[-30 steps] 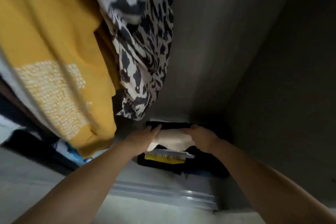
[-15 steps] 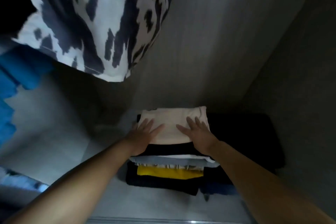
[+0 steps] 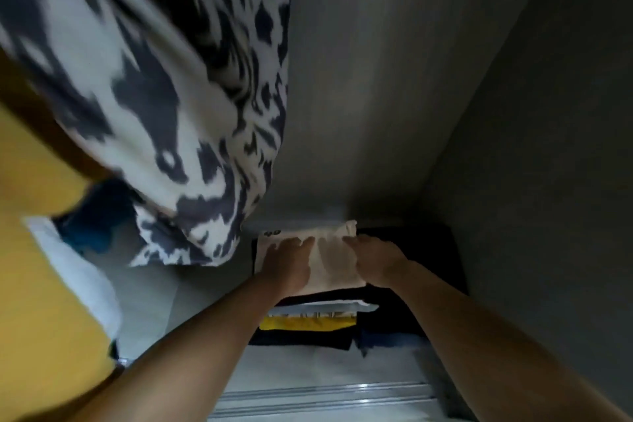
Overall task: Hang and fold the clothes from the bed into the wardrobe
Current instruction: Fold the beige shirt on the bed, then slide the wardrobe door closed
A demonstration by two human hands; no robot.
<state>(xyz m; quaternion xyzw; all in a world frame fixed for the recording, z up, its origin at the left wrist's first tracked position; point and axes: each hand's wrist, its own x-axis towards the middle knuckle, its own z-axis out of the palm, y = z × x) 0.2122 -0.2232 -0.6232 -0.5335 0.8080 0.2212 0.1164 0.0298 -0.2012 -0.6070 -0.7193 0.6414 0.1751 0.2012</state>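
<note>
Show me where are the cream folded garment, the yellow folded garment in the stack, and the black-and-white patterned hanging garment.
cream folded garment (image 3: 334, 259), head view, its bare middle between the hands
yellow folded garment (image 3: 305, 323), head view, its front folded edge
black-and-white patterned hanging garment (image 3: 164, 106), head view, its middle

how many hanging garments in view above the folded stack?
3 at least: black-and-white patterned garment hanging top centre-left, yellow garment at the left edge, blue one tucked between them. More may hang hidden behind these.
</note>
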